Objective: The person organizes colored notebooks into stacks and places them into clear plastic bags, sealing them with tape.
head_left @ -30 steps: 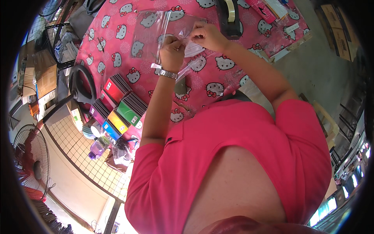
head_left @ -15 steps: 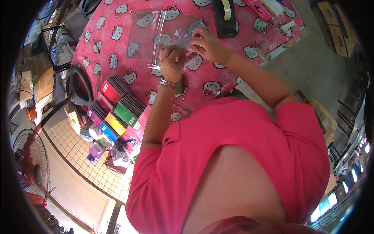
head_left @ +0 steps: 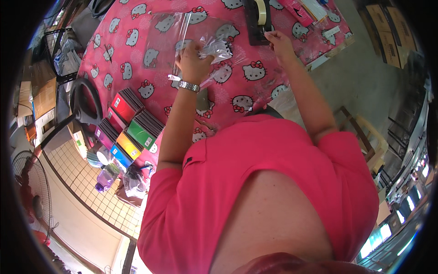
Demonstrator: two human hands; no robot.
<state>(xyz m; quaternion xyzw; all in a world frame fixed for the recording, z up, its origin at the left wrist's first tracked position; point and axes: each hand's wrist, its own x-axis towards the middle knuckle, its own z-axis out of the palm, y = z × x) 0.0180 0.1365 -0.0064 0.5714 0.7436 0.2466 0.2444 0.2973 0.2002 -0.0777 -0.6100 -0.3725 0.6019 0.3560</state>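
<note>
A clear plastic bag (head_left: 157,39) lies on the pink patterned tablecloth, its right part crumpled. My left hand (head_left: 195,63), with a metal watch on the wrist, is closed on the crumpled part. The fingers bend over the plastic, so what they cover is partly hidden. To the right stands a black tape dispenser (head_left: 252,29) with a roll of clear tape (head_left: 261,13). My right hand (head_left: 280,47) pinches at the dispenser's near end, where the tape comes off. The tape end itself is too small to make out well.
Stacks of spiral notebooks (head_left: 129,106) in several colours stand at the table's left edge, near a purple bottle (head_left: 106,179). A pink packet (head_left: 295,11) lies at the far right. Beyond are a steering-wheel-like black ring (head_left: 97,101), a fan (head_left: 32,187) and cardboard boxes (head_left: 388,36).
My right hand has left the plastic bag and moved right to the tape dispenser. My left hand stays on the bag, which now shows more of its crumpled part.
</note>
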